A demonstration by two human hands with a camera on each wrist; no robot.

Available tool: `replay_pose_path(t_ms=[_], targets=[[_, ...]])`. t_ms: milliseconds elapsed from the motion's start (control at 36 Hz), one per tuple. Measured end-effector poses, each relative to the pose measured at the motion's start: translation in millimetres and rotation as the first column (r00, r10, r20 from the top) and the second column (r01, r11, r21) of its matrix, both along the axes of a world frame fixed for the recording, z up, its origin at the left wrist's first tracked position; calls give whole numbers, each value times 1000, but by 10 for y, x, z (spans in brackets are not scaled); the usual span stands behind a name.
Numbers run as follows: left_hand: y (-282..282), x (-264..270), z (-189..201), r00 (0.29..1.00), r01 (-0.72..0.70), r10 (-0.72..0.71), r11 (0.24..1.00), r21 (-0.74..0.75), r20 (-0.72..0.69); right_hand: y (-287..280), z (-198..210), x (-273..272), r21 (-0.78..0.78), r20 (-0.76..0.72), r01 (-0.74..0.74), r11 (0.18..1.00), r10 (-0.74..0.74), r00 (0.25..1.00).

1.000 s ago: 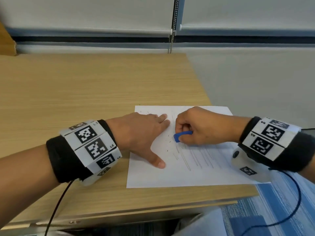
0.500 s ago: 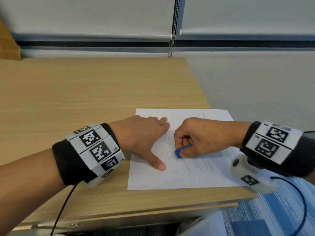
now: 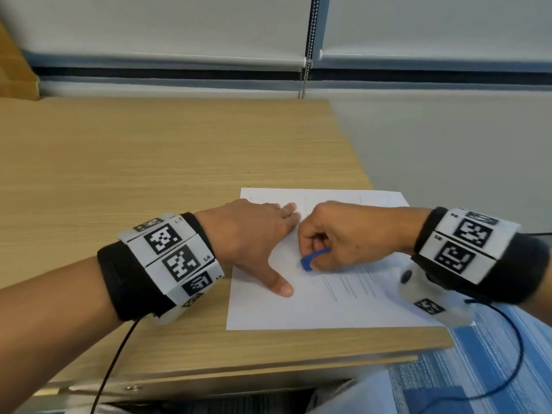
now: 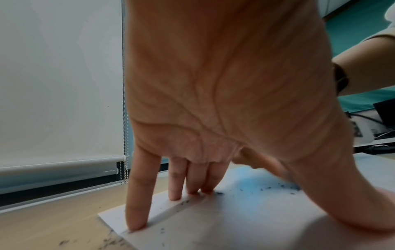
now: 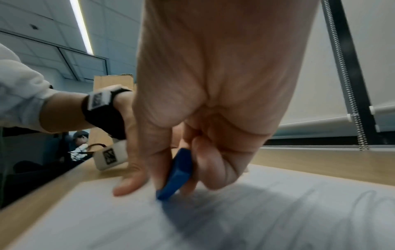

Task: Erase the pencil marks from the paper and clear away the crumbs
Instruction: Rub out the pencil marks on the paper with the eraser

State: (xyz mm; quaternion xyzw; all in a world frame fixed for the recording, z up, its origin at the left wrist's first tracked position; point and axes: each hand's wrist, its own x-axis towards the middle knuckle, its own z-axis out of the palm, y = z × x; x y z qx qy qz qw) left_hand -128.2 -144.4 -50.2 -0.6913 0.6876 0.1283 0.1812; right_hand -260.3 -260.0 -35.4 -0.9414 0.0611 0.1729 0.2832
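Eraser [image 3: 314, 259] pinched in right hand [image 3: 352, 234], tip down on paper [image 3: 268, 312]; unerased lines [image 3: 349, 286] lower right of it; left hand [image 3: 251, 237] spread flat, pressing sheet

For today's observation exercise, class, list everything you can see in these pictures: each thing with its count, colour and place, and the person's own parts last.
Paper: one, white sheet, flat at the desk's near right corner.
Pencil marks: several, grey lines, on the paper in front of the right hand.
Eraser: one, blue, tip down on the paper.
Crumbs: many, dark specks, on the paper by the left fingers; some on the desk.
Desk: one, light wood.
Roller blinds: two, white, behind the desk.
Bead chain: one, metal, between the blinds.
Left hand: flat, presses the paper.
Right hand: pinches the eraser.
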Motion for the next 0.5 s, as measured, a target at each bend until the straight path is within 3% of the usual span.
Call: replay_pose_path(t_ms=[83,250,389,500], targets=[[-3,-2,1,1000,3,-3,1000,-1,4,24,40,7,-7,-77,-66,998,65,995],[16,10,5,1000,1,-2,1000,-21,-23,-19,4,115,-29,72,51,998,-49,996],[15,-3,16,1000,5,-5,1000,-9,18,43,12,-28,37,-107,-64,997,67,992],[14,3,22,1000,-3,3,1000,0,3,-57,18,60,-43,23,59,997,-58,998]])
